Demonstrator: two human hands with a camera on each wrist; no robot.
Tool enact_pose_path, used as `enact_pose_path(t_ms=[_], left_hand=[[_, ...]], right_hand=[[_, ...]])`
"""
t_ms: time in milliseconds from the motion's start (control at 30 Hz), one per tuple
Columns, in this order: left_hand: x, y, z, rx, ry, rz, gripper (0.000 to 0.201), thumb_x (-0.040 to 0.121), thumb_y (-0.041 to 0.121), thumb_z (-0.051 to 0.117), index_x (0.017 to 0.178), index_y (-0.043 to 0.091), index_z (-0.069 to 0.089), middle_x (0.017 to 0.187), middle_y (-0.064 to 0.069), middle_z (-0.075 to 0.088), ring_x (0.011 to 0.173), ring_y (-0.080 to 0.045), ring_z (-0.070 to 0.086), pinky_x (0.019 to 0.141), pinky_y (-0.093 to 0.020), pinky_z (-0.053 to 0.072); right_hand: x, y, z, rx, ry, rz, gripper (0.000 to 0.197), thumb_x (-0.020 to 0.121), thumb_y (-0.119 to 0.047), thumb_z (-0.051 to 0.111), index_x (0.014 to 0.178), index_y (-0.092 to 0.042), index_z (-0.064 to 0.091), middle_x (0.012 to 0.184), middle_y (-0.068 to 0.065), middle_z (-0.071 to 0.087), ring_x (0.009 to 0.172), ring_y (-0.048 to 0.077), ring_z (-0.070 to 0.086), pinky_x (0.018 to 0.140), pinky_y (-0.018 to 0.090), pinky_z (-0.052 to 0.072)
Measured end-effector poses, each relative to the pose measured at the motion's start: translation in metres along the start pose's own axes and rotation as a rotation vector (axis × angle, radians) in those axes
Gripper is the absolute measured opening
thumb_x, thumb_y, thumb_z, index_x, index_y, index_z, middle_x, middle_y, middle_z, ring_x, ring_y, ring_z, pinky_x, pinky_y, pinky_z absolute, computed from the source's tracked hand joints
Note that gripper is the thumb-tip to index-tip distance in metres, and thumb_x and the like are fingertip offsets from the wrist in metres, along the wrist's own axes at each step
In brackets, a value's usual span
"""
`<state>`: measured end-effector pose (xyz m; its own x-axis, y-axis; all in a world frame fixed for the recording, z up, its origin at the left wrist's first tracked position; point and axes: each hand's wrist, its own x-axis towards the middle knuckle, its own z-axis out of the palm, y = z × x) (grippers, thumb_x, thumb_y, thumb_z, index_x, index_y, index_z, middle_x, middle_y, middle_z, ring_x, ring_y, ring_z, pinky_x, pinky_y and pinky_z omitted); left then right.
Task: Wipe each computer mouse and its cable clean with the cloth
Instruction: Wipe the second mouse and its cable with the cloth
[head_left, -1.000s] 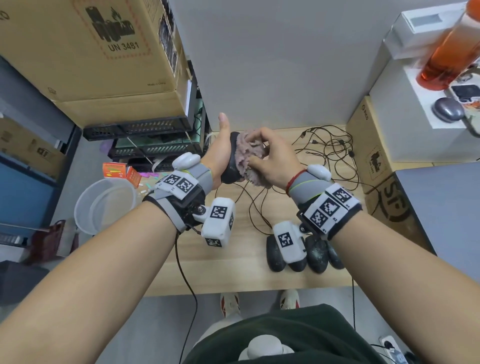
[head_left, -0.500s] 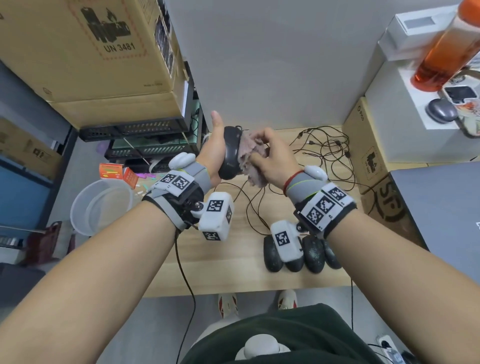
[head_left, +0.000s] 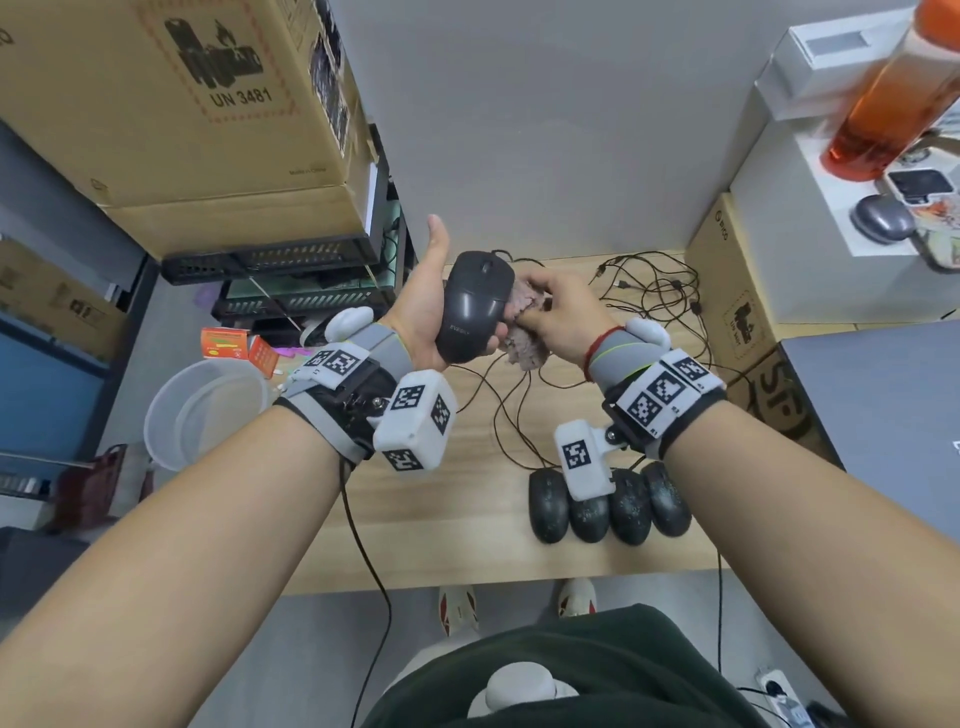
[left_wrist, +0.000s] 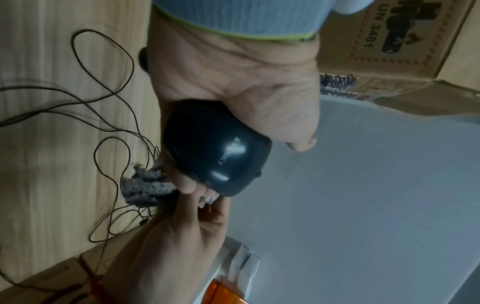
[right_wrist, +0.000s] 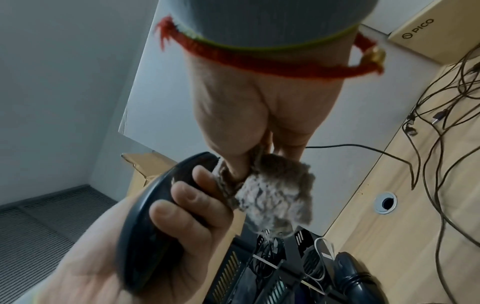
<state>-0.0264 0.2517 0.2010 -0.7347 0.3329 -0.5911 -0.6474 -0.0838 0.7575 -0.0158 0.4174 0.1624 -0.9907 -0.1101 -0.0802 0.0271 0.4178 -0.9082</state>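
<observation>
A black mouse (head_left: 474, 306) is held up above the wooden desk (head_left: 457, 509), its buttons facing me. My left hand (head_left: 423, 312) cradles it from below, fingers curled round its right side (right_wrist: 182, 203), thumb pointing up. My right hand (head_left: 563, 317) grips a bunched grey-pink cloth (head_left: 524, 325) and presses it against the mouse's right flank (left_wrist: 215, 148). The cloth (right_wrist: 275, 191) hangs below the right fingers. Several more black mice (head_left: 608, 504) lie in a row near the desk's front edge, and their thin cables (head_left: 649, 296) tangle across the desk behind.
Cardboard boxes (head_left: 182, 104) and black equipment (head_left: 270, 260) stand at the left. A clear plastic tub (head_left: 202, 410) sits on the floor at the left. White boxes, an orange bottle (head_left: 893, 88) and a grey mouse (head_left: 883, 218) are at the right, above brown cartons (head_left: 737, 291).
My left hand has turned the mouse so its top faces me instead of its edge. The right hand with the cloth has slid from the mouse's face to its right side.
</observation>
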Motion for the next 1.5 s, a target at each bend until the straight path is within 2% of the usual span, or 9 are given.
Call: enact_pose_path(t_ms=[233, 433, 600, 767, 967, 1100, 1233, 1433, 1500], left_hand=[[0.000, -0.005, 0.007, 0.064, -0.053, -0.023, 0.103, 0.079, 0.095, 0.018, 0.093, 0.007, 0.071, 0.077, -0.011, 0.064, 0.060, -0.026, 0.059, 0.055, -0.029, 0.050], [0.004, -0.006, 0.009, 0.001, 0.006, 0.028, 0.098, 0.084, 0.090, 0.017, 0.095, 0.007, 0.068, 0.078, -0.015, 0.064, 0.061, -0.028, 0.059, 0.056, -0.030, 0.050], [0.015, -0.001, 0.005, -0.132, 0.131, 0.024, 0.095, 0.087, 0.087, 0.027, 0.118, 0.003, 0.060, 0.084, -0.015, 0.065, 0.053, -0.027, 0.064, 0.050, -0.030, 0.053], [0.012, -0.001, 0.004, -0.188, 0.110, 0.008, 0.081, 0.092, 0.082, 0.022, 0.095, 0.010, 0.060, 0.070, -0.008, 0.059, 0.040, -0.020, 0.057, 0.037, -0.021, 0.044], [0.014, 0.004, 0.011, -0.183, 0.075, 0.046, 0.099, 0.089, 0.085, 0.020, 0.136, 0.006, 0.059, 0.117, -0.017, 0.068, 0.097, -0.033, 0.069, 0.072, -0.038, 0.058], [0.021, 0.014, -0.003, -0.178, 0.110, -0.023, 0.087, 0.077, 0.094, 0.035, 0.095, 0.011, 0.055, 0.070, -0.009, 0.047, 0.051, -0.022, 0.054, 0.045, -0.028, 0.047], [0.028, 0.006, -0.010, -0.126, 0.217, 0.008, 0.102, 0.074, 0.089, 0.051, 0.133, 0.005, 0.055, 0.106, -0.020, 0.071, 0.093, -0.040, 0.073, 0.072, -0.057, 0.059], [0.031, 0.000, 0.002, -0.105, 0.281, 0.139, 0.066, 0.100, 0.062, 0.042, 0.120, 0.003, 0.064, 0.097, -0.016, 0.075, 0.071, -0.026, 0.074, 0.058, -0.039, 0.061], [0.032, 0.002, 0.003, -0.148, 0.254, 0.101, 0.068, 0.100, 0.064, 0.042, 0.126, 0.004, 0.059, 0.116, -0.022, 0.070, 0.076, -0.029, 0.073, 0.058, -0.035, 0.058]], right_hand=[[0.002, 0.001, -0.004, -0.019, 0.087, 0.073, 0.031, 0.085, 0.002, 0.052, 0.087, -0.023, 0.069, 0.073, -0.001, 0.070, 0.069, 0.017, 0.069, 0.053, 0.022, 0.053], [0.009, -0.005, -0.015, 0.125, 0.310, 0.064, 0.018, 0.079, -0.018, 0.061, 0.089, -0.027, 0.072, 0.086, -0.001, 0.074, 0.084, 0.020, 0.071, 0.079, 0.040, 0.059], [-0.007, -0.035, 0.004, -0.118, 0.143, -0.171, 0.022, 0.080, -0.007, 0.069, 0.098, -0.018, 0.074, 0.090, 0.003, 0.060, 0.069, 0.018, 0.062, 0.062, 0.030, 0.053], [-0.014, -0.046, 0.014, -0.211, 0.032, -0.305, 0.016, 0.073, -0.018, 0.083, 0.087, -0.017, 0.076, 0.085, -0.004, 0.049, 0.067, 0.005, 0.049, 0.061, 0.013, 0.038], [0.002, -0.044, 0.003, -0.175, 0.229, -0.235, 0.010, 0.078, -0.020, 0.079, 0.082, -0.022, 0.070, 0.084, -0.004, 0.050, 0.068, 0.012, 0.052, 0.059, 0.017, 0.036], [-0.012, -0.041, 0.023, -0.090, 0.063, -0.369, 0.010, 0.077, -0.020, 0.083, 0.079, -0.023, 0.073, 0.090, -0.006, 0.046, 0.064, -0.004, 0.046, 0.057, 0.013, 0.039], [-0.015, -0.032, 0.010, -0.014, -0.056, -0.213, 0.020, 0.070, -0.001, 0.085, 0.076, -0.018, 0.076, 0.088, -0.002, 0.048, 0.046, 0.013, 0.050, 0.041, 0.024, 0.047], [0.005, -0.029, -0.009, -0.091, 0.248, -0.134, 0.027, 0.076, -0.011, 0.079, 0.097, -0.028, 0.075, 0.085, -0.010, 0.048, 0.069, 0.000, 0.055, 0.071, 0.021, 0.048], [-0.004, -0.037, 0.000, 0.019, 0.157, -0.148, 0.024, 0.078, -0.009, 0.080, 0.100, -0.018, 0.077, 0.088, -0.008, 0.044, 0.056, -0.003, 0.052, 0.054, 0.015, 0.046]])
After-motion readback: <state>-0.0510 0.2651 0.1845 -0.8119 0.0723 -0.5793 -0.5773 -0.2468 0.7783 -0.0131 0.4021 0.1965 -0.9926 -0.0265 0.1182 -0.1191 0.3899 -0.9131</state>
